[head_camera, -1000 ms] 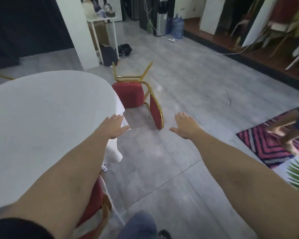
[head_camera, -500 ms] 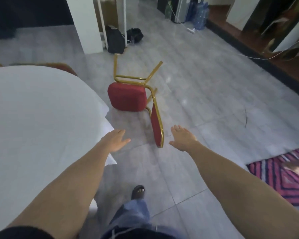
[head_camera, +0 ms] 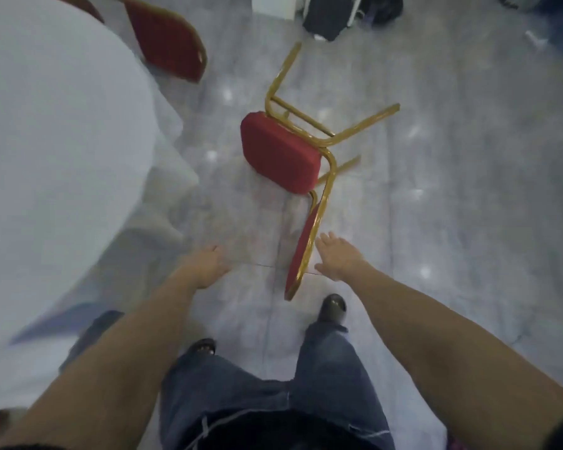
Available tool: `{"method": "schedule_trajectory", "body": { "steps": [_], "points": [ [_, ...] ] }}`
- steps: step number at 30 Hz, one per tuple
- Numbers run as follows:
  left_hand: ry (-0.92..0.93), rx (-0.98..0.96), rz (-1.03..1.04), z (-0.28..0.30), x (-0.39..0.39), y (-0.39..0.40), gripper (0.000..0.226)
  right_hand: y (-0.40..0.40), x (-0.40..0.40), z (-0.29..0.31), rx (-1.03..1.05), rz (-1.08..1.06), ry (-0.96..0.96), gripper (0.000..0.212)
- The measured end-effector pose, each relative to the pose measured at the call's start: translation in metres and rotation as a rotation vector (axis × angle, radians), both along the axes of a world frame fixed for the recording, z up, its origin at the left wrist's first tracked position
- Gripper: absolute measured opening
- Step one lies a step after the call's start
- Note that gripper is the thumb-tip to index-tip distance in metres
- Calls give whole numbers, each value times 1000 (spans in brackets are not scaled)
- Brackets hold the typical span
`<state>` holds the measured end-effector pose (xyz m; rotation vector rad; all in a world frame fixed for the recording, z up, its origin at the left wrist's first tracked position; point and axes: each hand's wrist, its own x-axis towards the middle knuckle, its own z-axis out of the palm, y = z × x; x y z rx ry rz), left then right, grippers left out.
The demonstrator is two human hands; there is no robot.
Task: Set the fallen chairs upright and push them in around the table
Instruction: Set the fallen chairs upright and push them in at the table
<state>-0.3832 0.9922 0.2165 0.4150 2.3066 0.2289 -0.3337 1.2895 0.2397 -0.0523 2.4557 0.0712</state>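
Closer now, both hands [head_camera: 205, 266] [head_camera: 337, 259] open, empty, flanking fallen chair [head_camera: 283, 157]; blurred.

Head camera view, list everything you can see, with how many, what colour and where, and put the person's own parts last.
fallen chair: one, red with gold frame, on its side on the floor at centre, legs pointing away
second chair: one, red with gold trim, top left beside the table
table: one, white cloth, left
floor: grey tiles, throughout
bags: dark, count unclear, top edge
legs: two, blue jeans, bottom centre
shoes: two, dark, just short of the fallen chair
left hand: open, left of the chair's backrest, apart from it
right hand: open, close beside the backrest's right edge; contact unclear
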Motion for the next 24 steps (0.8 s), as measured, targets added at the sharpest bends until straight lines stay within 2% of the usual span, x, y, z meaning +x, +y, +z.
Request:
{"method": "schedule_trajectory", "body": {
  "steps": [5, 7, 10, 15, 18, 20, 22, 24],
  "points": [
    [-107, -38, 324, -55, 26, 79, 64, 73, -66, -58, -13, 326, -112, 68],
    [-121, -33, 408, -77, 34, 111, 65, 94, -84, -88, -14, 443, -97, 67],
    [-142, -15, 515, -121, 45, 156, 68, 119, -102, -134, -42, 541, -138, 64],
    [-156, 45, 623, -217, 46, 222, 77, 149, -124, -223, -65, 668, -93, 66],
    [-237, 129, 693, -274, 48, 254, 83, 162, -134, -270, -43, 747, -49, 68],
    [-203, 151, 803, -304, 50, 266, 70, 168, -138, -292, -66, 777, -10, 71],
    [-87, 141, 948, -324, 50, 272, 41, 174, -139, -309, -105, 786, 50, 72],
    [2, 135, 985, -328, 52, 275, 25, 176, -141, -313, -138, 799, 77, 73]
  ]
}}
